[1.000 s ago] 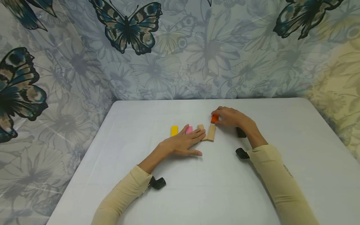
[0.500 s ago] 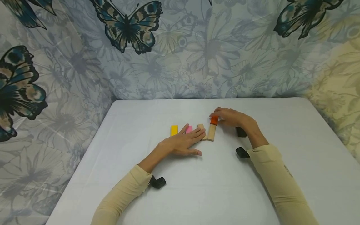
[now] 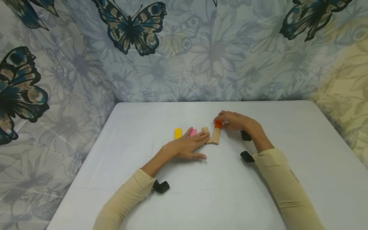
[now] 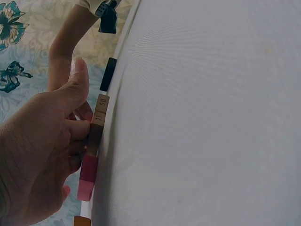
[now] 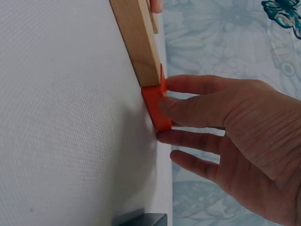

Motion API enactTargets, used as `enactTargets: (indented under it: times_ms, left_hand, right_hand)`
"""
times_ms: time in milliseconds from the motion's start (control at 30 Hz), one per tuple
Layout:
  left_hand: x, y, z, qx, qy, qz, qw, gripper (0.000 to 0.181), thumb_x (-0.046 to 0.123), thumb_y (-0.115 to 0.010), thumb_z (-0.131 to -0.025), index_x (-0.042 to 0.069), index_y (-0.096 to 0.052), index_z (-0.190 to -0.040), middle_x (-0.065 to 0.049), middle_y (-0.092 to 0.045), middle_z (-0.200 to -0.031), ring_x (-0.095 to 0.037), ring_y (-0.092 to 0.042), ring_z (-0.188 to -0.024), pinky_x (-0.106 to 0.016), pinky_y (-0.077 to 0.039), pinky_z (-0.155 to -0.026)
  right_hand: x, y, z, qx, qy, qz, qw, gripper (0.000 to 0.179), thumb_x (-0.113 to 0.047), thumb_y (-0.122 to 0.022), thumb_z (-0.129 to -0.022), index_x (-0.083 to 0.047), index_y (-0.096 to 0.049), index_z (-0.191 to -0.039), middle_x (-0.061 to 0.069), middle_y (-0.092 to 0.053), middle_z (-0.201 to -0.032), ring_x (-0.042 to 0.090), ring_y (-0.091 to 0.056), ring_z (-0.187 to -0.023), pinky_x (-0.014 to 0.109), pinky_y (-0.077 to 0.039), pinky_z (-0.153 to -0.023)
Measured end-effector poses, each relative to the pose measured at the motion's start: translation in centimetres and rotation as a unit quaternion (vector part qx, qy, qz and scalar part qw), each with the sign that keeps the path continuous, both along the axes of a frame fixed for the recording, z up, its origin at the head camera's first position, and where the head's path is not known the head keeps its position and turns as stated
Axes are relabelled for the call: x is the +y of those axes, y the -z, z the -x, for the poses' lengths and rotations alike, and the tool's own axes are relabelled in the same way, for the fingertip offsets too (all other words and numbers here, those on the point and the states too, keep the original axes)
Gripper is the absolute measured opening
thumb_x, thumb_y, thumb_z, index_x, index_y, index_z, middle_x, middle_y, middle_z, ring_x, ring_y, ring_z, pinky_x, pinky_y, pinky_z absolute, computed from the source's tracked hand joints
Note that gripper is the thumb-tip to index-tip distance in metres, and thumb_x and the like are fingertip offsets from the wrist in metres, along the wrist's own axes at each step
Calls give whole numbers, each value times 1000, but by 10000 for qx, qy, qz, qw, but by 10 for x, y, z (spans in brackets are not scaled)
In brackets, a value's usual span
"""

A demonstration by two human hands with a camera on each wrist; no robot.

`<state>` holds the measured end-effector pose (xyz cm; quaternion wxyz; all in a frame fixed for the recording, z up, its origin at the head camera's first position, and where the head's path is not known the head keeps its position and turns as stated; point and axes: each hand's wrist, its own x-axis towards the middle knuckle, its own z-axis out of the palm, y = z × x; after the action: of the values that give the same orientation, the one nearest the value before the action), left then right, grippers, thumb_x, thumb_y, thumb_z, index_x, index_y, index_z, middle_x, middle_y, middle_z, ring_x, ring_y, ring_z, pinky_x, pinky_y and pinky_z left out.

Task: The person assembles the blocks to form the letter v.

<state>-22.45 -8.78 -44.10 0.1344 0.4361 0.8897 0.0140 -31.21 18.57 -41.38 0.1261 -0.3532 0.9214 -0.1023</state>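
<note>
In the head view my right hand (image 3: 237,121) pinches an orange block (image 3: 218,124) between thumb and fingers. That orange block (image 5: 156,107) sits right at the end of a plain wooden block (image 5: 137,44) in the right wrist view. My left hand (image 3: 188,147) lies palm down with fingers extended, its fingertips over a second wooden block (image 3: 205,129) and partly hiding it. A pink block (image 3: 194,132) shows beyond that hand's fingers, and a yellow block (image 3: 178,133) stands to their left. Printed numbers mark the ends of the wooden blocks (image 4: 100,109) in the left wrist view.
A black block (image 3: 246,135) lies by the right wrist, partly hidden by it. Black wrist-worn devices (image 3: 161,187) stick out beside both sleeves. The white table (image 3: 201,198) ends at a fabric backdrop (image 3: 187,64) printed with butterflies and flowers.
My right hand has brought the orange block slightly nearer and to the left, up against the far end of the wooden block. My left hand has stayed in place.
</note>
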Motion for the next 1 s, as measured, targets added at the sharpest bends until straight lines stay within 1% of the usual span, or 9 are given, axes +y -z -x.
enactTargets:
  times_ms: [200,400,533,833,1000]
  left_hand:
    - [-1,1,0,29,9,48,10000,89,71,-39,-103,19,-10,-170,4,-2,-179,-12,-7,-166,-60,4,-133]
    - [-1,1,1,24,-7,35,10000,89,71,-39,-103,19,-10,-170,4,-3,-179,-12,-7,-166,-59,5,-133]
    - [-2,1,1,-1,-9,17,10000,89,71,-40,-103,19,-10,-170,4,-3,-179,-12,-7,-166,-59,5,-133]
    - [-1,0,1,-52,11,25,10000,90,71,-40,-103,19,-9,-170,4,-2,-179,-12,-6,-166,-60,5,-133]
    - [-1,-1,1,-78,19,16,10000,90,70,-41,-103,19,-9,-170,4,-2,-179,-13,-7,-166,-60,6,-133]
  right_hand:
    - [-1,0,-1,-37,18,-30,10000,41,2,-67,-98,-8,-68,-138,22,-62,-141,43,-59,-133,63,-48,-112]
    - [-3,-2,-1,-71,-39,-48,10000,40,3,-66,-98,-8,-68,-137,23,-61,-142,45,-58,-134,65,-47,-112]
    - [-3,-3,-1,-128,3,-82,9999,41,3,-67,-98,-8,-68,-137,23,-60,-143,44,-57,-135,64,-46,-113]
    - [-2,-2,-2,-57,-22,-13,10000,42,0,-71,-96,-8,-68,-137,22,-63,-140,42,-60,-132,62,-49,-111]
    - [0,-2,-2,-5,-103,29,9999,40,-2,-71,-96,-7,-68,-136,22,-63,-139,43,-61,-130,62,-50,-110]
